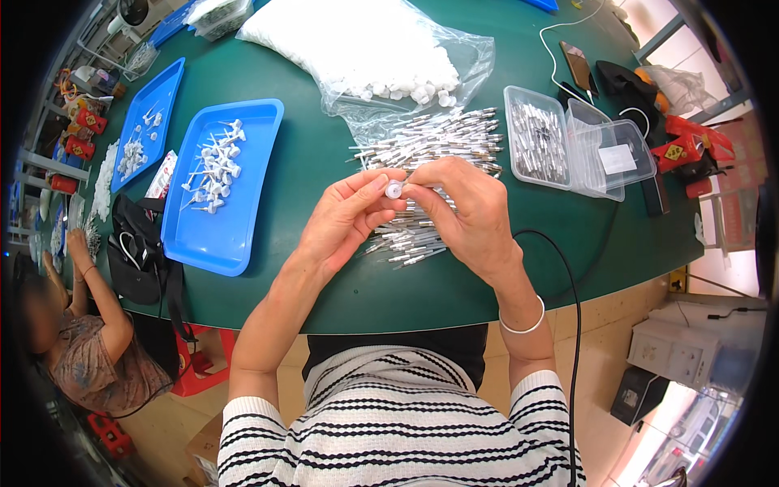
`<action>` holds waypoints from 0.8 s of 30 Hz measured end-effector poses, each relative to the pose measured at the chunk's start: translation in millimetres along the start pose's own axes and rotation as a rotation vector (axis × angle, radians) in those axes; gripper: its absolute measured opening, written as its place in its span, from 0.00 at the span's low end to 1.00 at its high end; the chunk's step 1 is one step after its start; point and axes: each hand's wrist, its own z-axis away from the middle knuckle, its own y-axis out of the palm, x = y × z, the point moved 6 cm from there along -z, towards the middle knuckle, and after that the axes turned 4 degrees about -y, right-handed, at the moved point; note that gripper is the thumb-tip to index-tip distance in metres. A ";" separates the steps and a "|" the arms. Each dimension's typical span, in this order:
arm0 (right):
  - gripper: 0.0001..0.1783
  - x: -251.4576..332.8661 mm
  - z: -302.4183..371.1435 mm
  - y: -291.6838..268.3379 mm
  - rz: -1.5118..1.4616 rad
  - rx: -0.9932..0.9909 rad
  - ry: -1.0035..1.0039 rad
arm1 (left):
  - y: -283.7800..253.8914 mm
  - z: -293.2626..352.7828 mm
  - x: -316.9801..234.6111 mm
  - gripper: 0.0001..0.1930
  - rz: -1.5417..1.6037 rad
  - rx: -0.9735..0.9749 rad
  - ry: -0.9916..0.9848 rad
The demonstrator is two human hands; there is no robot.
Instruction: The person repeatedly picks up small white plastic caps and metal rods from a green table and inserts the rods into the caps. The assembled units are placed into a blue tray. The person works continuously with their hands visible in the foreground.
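Observation:
Above the near part of the table, my left hand [347, 213] pinches a small white round plastic cap [394, 190] between thumb and fingertips. My right hand [469, 213] meets it there, thumb and forefinger pressed together at the cap's right side; whatever they grip is hidden. Just beyond and under my hands lies a heap of thin metal rods with white sleeves [442, 140]. Further back, a large clear plastic bag [466, 57] spills similar white caps [403, 85]. To the left, a blue tray [243, 258] holds several white-headed rods [215, 166].
A clear plastic box of rods [538, 138] stands right of the heap, beside empty-looking clear containers [610, 154]. A phone [578, 66] with a white cable lies behind. A black bag [134, 252] and second blue tray [150, 105] are left, near a seated co-worker [105, 341]. A black cable [578, 325] hangs over the table edge.

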 end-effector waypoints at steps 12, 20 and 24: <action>0.07 0.4 0.2 1.2 0.037 0.011 0.000 | -1.3 -0.3 0.8 0.13 -0.054 -0.023 0.007; 0.06 0.5 -0.2 1.3 0.070 0.027 -0.003 | -1.2 0.0 -1.0 0.13 -0.096 -0.032 0.022; 0.06 1.2 0.0 1.1 0.075 0.015 0.000 | -1.2 -0.2 -1.1 0.13 -0.100 -0.033 0.023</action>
